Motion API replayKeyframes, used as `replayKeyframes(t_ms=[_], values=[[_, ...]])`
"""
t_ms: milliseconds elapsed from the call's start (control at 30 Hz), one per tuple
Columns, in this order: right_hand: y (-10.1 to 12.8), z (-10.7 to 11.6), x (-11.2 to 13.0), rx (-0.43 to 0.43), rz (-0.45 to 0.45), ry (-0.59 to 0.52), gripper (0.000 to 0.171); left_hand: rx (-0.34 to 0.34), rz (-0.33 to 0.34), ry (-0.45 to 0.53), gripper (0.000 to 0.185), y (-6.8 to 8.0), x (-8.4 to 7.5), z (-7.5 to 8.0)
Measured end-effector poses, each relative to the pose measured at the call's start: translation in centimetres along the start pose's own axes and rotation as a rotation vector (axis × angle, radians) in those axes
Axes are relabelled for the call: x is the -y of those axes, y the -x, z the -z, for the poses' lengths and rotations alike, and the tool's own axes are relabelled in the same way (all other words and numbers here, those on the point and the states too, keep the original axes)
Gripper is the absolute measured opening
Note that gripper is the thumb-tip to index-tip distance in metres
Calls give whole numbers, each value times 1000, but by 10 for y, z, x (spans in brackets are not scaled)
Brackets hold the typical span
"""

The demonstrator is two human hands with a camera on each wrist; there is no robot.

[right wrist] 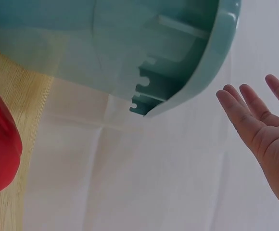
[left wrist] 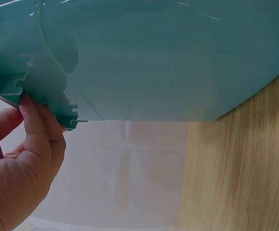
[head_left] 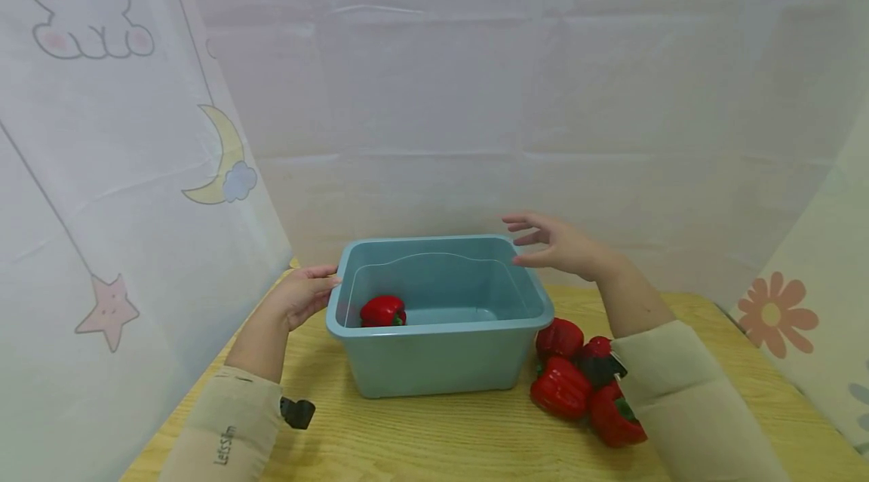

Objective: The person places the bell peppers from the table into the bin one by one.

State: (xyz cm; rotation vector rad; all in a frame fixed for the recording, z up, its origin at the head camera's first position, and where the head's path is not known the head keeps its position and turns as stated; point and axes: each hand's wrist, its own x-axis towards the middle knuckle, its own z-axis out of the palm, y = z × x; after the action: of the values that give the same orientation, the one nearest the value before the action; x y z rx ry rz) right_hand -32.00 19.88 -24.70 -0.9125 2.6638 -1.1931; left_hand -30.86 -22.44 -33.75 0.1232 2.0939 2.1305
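Left hand (head_left: 302, 297): fingers curled at the left rim of the blue-green tub (head_left: 441, 361), frame centre, gripping it. Right hand (head_left: 557, 244): fingers spread, hovering at the tub's far right corner, holding nothing. Red pepper (head_left: 383, 311): inside tub, lower left. Four more peppers (head_left: 584, 388): on the table (head_left: 421, 437), right of tub. Left sleeve (head_left: 227, 429): vertical print, seemingly "Let's Sm…", partly illegible.

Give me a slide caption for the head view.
Left hand holds the teal bin; right hand hovers open.
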Motion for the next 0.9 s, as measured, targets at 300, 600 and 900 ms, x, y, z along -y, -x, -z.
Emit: replayKeyframes(t_ms=[300,600,900], values=[[10,7,-10,-23,11,-13,66,3,-2,0,50,0,0,1],[31,15,-19,-45,24,0,64,-3,7,-14,50,1,-1,-1],[50,20,-26,-63,16,26,60,4,-11,-24,50,0,-1,1]])
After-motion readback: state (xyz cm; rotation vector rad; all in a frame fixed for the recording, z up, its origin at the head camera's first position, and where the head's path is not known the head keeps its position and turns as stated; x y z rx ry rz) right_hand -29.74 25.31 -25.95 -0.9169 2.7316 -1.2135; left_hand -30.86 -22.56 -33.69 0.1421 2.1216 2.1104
